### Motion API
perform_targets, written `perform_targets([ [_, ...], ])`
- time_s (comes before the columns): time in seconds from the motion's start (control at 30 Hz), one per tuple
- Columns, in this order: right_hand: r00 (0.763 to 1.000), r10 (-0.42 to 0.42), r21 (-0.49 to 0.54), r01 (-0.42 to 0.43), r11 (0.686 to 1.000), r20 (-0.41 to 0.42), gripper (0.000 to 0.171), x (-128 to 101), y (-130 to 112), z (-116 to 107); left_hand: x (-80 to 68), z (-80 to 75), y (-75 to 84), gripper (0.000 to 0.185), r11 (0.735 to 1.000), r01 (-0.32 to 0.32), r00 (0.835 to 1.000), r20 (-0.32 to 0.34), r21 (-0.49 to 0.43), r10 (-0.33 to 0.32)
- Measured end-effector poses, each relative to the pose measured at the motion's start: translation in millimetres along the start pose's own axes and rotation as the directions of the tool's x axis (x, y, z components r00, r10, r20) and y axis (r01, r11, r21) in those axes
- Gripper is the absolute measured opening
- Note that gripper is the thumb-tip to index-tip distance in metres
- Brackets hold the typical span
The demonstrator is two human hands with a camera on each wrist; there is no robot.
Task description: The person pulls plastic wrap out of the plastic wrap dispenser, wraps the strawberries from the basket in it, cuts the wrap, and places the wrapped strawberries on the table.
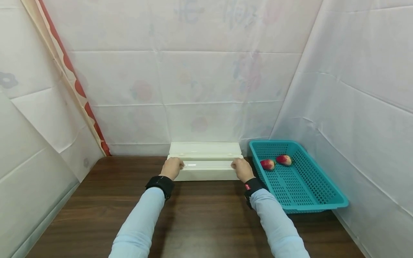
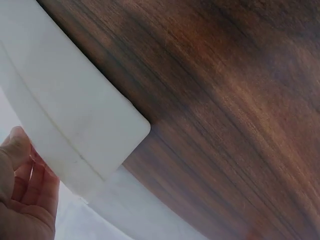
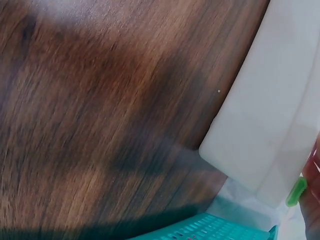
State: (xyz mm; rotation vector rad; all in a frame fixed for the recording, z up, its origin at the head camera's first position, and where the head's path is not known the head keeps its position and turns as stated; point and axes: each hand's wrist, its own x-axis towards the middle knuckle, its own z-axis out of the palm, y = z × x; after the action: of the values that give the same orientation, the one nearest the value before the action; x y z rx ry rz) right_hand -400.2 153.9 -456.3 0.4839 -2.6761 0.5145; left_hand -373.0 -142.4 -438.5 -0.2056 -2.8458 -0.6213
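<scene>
A long white plastic box (image 1: 206, 168) stands at the back of the dark wooden table (image 1: 200, 215), against the cloth wall. My left hand (image 1: 172, 167) grips its left end and my right hand (image 1: 242, 169) grips its right end, fingers curled over the upper edge. In the left wrist view a rounded corner of the box (image 2: 65, 110) lies on the wood, with my left hand (image 2: 25, 195) at its edge. The right wrist view shows the other corner of the box (image 3: 270, 115) and a sliver of my right hand (image 3: 314, 200).
A teal perforated basket (image 1: 326, 193) sits right of the box, close to my right wrist, with two red-and-white fruits (image 1: 267, 164) (image 1: 284, 159) in its far end. Its rim (image 3: 210, 230) shows in the right wrist view. White cloth walls enclose the table on three sides.
</scene>
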Motion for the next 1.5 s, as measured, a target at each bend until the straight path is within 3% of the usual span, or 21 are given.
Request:
perform_targets([
  [0.27, 0.999, 0.041, -0.038, -0.041, 0.998, 0.006, 0.009, 0.4, -1.0, 2.6, 0.6, 9.4, -1.0, 0.015, 1.0, 0.008, 0.999, -0.046, -0.025, -0.009],
  [0.43, 0.999, 0.05, -0.036, -0.05, 0.998, 0.018, 0.008, -1.0, -3.6, 3.2, -0.2, 16.7, -2.5, 0.016, 0.999, 0.013, 0.997, -0.078, 0.036, -0.011],
  [0.67, 1.0, 0.02, -0.08, -0.02, 0.997, 0.001, 0.007, 2.2, -2.5, 2.7, -1.1, 18.3, -1.2, 0.019, 0.991, -0.025, 0.993, -0.108, 0.128, 0.039],
  [0.87, 1.0, 0.004, -0.078, -0.004, 0.997, -0.007, 0.006, 4.8, -2.9, -0.5, 0.5, 14.8, -0.1, 0.019, 0.99, -0.033, 0.99, -0.132, 0.139, 0.052],
  [1.03, 1.0, -0.014, -0.069, 0.015, 0.998, 0.02, 0.006, 7.2, -2.4, -4.0, -0.9, 10.3, -1.5, 0.018, 0.987, -0.09, 0.981, -0.162, 0.134, 0.111],
  [1.27, 0.993, -0.08, -0.107, 0.089, 0.99, 0.083, 0.03, 5.1, 3.7, -7.0, -1.5, 4.7, -6.7, 0.026, 0.982, -0.099, 0.982, -0.142, 0.159, 0.122],
  [1.5, 0.996, -0.087, -0.167, 0.088, 0.982, 0.013, 0.008, 2.4, 4.7, -6.6, -2.5, 6.9, -12.9, 0.011, 0.984, -0.092, 0.98, -0.164, 0.149, 0.117],
])
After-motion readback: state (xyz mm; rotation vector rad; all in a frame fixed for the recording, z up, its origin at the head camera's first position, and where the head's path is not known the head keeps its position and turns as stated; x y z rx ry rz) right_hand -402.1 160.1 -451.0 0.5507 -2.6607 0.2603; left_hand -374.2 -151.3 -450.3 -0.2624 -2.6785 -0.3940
